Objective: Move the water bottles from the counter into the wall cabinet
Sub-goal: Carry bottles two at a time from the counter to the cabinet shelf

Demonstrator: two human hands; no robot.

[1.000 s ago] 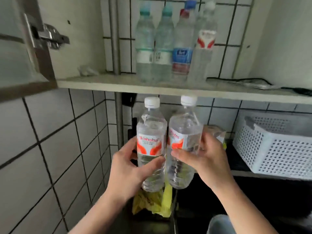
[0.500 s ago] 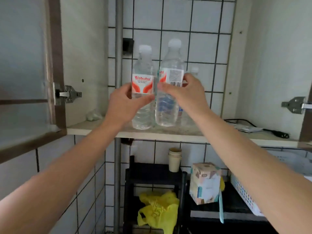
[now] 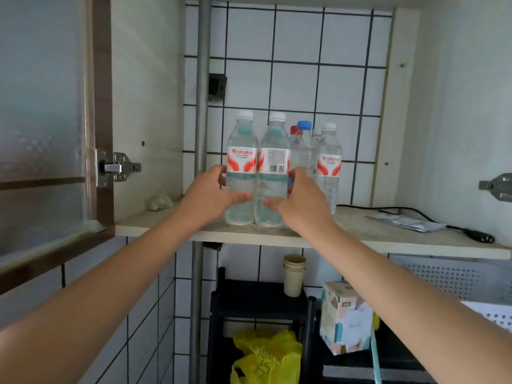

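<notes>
under the shelf: stack of paper cups (image 3: 294,274), crumpled yellow plastic bag (image 3: 266,356), tissue box (image 3: 345,317)
shelf, right end: black cable (image 3: 443,227), some papers (image 3: 404,221)
far right: white perforated basket (image 3: 454,278)

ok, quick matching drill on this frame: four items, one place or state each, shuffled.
Items:
1. left hand
2. paper cups
3. yellow bag
4. black cable

Places:
A. stacked under the shelf
B. lying on the shelf, right side
C. gripping a bottle standing on the shelf
D. lowest, near the bottom edge

Pairs: 1-C, 2-A, 3-D, 4-B
</notes>
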